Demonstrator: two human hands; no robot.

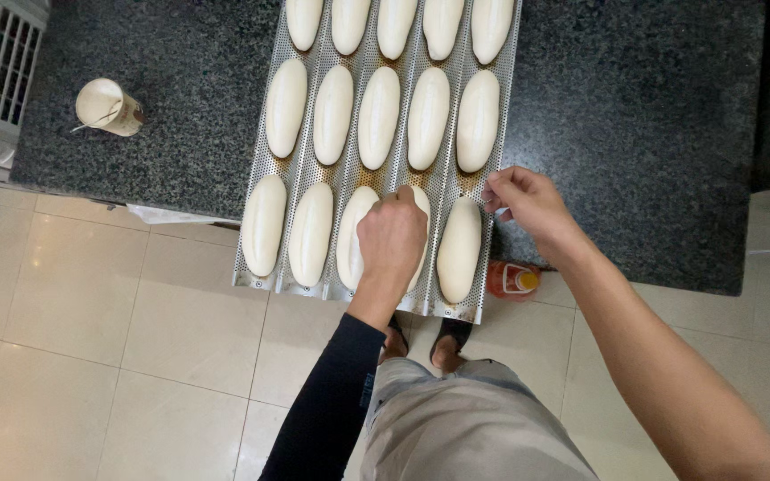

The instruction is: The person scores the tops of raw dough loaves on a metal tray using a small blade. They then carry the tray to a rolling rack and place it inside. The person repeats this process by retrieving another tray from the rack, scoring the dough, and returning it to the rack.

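Dark speckled granite formed the table (652, 116), which stood over a floor of pale glossy tiles (91, 356). On it lay a perforated metal baguette tray (483, 200), its near end hanging past the table edge.

At the centre, the left hand (391, 233), in a black sleeve, was curled into a loose fist with fingers together, pressed down on the fourth dough loaf (421, 207) of the near row; whether it pinched a blade or tool could not be told. That loaf lay in its channel between the third loaf (349, 236) and the fifth loaf (460, 249). The right hand (528, 200), bare-armed, had its fingertips pinched together on the tray's right rim.

Further out, two more near-row loaves lay to the left, and two fuller rows sat beyond. A white cup (107, 107) lay tipped on the far left of the table, and an orange-capped bottle (511, 280) stood on the floor below the tray edge.

Every loaf ran lengthwise along its channel, long axis pointing away from the person, ends tapered.

As a judgement, heavy pressure from the fist could dent or deflate the soft dough. The overhanging tray could also tip or slide off if the right hand let the rim go while the left bore down.
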